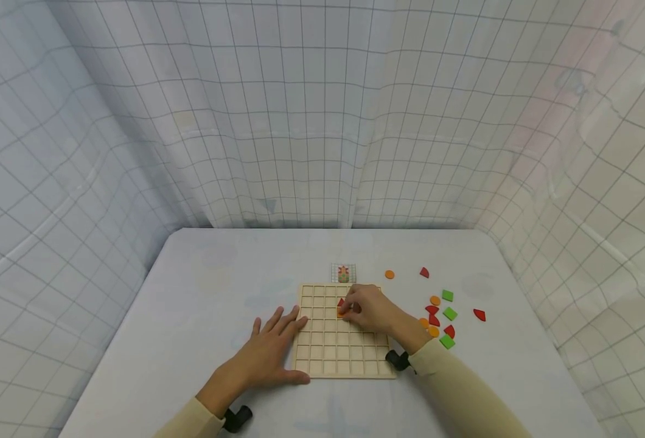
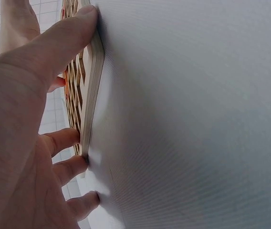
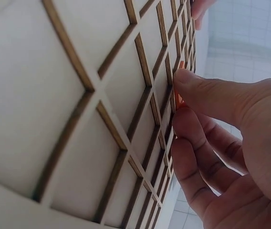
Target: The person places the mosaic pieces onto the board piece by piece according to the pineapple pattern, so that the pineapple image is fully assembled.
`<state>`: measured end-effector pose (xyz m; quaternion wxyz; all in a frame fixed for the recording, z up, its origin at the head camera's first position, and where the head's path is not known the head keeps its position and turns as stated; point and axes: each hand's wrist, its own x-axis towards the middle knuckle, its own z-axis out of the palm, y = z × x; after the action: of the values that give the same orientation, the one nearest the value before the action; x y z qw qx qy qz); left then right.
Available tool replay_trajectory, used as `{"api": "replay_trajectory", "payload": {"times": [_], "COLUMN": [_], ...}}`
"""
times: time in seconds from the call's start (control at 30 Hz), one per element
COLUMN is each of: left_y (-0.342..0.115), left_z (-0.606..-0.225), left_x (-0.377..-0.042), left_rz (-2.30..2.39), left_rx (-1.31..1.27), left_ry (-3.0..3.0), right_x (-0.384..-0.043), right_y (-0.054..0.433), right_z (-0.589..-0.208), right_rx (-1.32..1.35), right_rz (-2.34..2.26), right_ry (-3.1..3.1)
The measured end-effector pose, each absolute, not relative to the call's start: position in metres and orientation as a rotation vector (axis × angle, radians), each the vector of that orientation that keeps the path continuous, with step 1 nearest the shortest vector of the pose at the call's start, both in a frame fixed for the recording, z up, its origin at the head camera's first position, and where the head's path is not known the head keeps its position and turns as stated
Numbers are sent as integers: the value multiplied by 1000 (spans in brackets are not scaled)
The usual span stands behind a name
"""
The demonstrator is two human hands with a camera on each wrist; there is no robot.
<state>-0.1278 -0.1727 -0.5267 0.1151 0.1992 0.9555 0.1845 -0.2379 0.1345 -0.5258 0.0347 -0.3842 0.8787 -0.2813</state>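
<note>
A square wooden grid board (image 1: 322,353) lies on the white table. My right hand (image 1: 370,309) is over its upper middle, thumb and fingertips pinching an orange piece (image 1: 340,314) at one of the cells. The same orange piece (image 3: 178,97) shows as a thin edge beside the thumb in the right wrist view. Just beyond it, a red quarter-circle piece (image 1: 341,302) sits in a cell. With fingers spread, my left hand (image 1: 268,354) rests along the board's left edge; its thumb (image 2: 73,28) touches the near corner.
A small card with a coloured pattern (image 1: 343,273) lies behind the board. To the right are scattered loose pieces: several orange discs (image 1: 389,274), red quarter-circles (image 1: 479,314) and green squares (image 1: 450,313). White gridded curtains (image 1: 322,121) enclose the table on the back and sides.
</note>
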Motion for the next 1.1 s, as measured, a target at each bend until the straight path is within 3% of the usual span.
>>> {"api": "replay_trajectory", "payload": {"times": [1.1], "left_y": [-172], "left_z": [-523], "left_x": [-126], "left_rz": [550], "left_rx": [581], "left_ry": [2790], "right_x": [-236], "right_y": [138], "right_z": [-522], "right_rx": [-1153], "right_rz": [-860], "right_ry": [2758]}}
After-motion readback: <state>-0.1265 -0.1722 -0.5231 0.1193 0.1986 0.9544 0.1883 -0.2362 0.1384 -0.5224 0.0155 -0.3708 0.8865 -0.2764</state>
